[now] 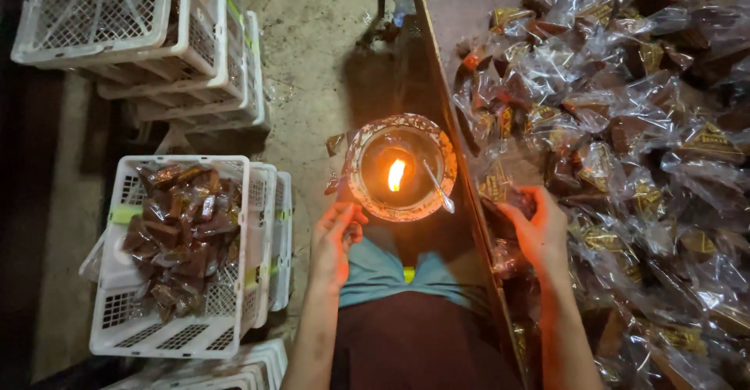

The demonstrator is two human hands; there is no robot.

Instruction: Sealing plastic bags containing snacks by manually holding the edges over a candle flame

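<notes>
Underfoot, rough concrete floor (312, 62), dim room.

hands (437, 230) beside flame bowl (401, 166)

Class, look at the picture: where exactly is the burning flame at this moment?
In the head view, the flame burns inside a round patterned bowl at centre, between the left hand and the right hand, beside the table edge.
</notes>
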